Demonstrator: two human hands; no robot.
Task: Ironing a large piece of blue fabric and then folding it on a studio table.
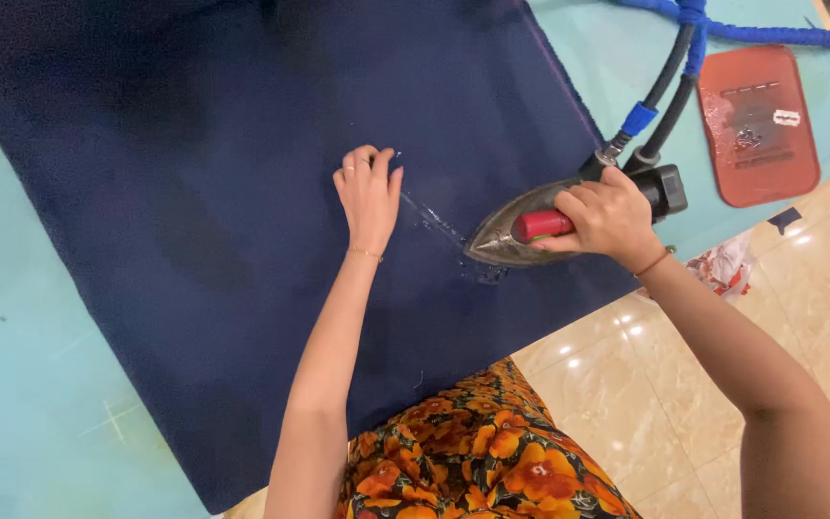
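On navy cloth (242, 192), left hand (369, 197) flat; right hand (607, 219) grips iron (516, 235).

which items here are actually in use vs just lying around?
In use:
- right hand gripping the iron
- left hand flat on the navy cloth
- black hoses feeding the iron

Lying about:
- red-brown mat on the turquoise table

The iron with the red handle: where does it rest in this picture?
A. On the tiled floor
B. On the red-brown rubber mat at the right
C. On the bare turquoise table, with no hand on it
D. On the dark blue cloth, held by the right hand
D. The right hand grips the red handle of the iron, whose sole lies on the dark blue cloth; the left hand presses the cloth just ahead of its tip.
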